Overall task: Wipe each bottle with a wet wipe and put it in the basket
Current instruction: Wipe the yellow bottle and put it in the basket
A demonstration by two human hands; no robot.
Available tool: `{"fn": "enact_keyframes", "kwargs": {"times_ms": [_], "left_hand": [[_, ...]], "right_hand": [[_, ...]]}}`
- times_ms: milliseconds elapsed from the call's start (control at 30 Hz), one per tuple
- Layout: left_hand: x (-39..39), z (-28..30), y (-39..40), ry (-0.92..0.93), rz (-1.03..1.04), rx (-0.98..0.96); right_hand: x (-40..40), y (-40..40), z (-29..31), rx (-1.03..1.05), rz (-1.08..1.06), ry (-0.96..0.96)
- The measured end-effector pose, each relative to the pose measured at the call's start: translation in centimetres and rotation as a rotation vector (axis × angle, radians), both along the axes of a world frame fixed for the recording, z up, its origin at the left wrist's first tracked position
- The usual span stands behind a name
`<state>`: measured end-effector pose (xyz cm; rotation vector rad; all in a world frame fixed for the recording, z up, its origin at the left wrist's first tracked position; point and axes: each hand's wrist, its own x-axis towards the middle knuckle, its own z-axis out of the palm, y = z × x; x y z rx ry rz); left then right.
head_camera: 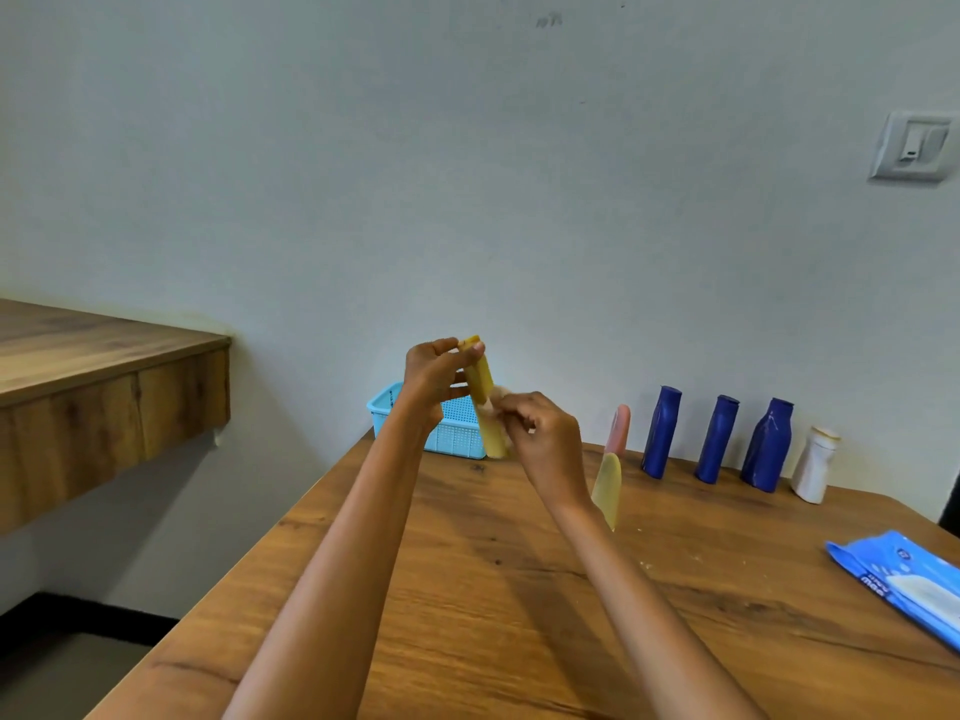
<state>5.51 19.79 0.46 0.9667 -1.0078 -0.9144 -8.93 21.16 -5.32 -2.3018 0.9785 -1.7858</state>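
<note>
Wet-wipe pack (906, 584) near right on counter (467, 589); left hand (434, 379) grips yellow bottle (480, 379) upright above basket (452, 426), steadying it for right hand (540, 433) pinching wipe (500, 396).

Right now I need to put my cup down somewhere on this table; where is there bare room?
The wide bare stretch of table lies under the forearms, between the near-left edge and the wipes pack. It is crowded along the wall: basket, pink tube, three blue bottles, white bottle, plus a yellow tube beside the right wrist.
</note>
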Motion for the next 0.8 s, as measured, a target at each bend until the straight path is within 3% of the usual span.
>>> {"fn": "enact_keyframes", "kwargs": {"times_ms": [267,433,600,800], "left_hand": [[-1.5,0.5,1.3,-0.265,-0.357,-0.008],[-1.7,-0.2,1.2,-0.424,-0.332,-0.084],[-2.0,-0.5,1.2,-0.661,-0.318,-0.174],[-2.4,-0.4,1.0,-0.663,-0.228,-0.259]], "right_hand": [[0.0,-0.4,2.5,0.095,-0.021,-0.318],[-1.1,-1.2,2.7,0.298,0.039,-0.405],[-2.1,-1.0,4.1,0.279,0.042,-0.502],[-2.3,-1.1,3.8,0.311,-0.046,-0.152]]}}
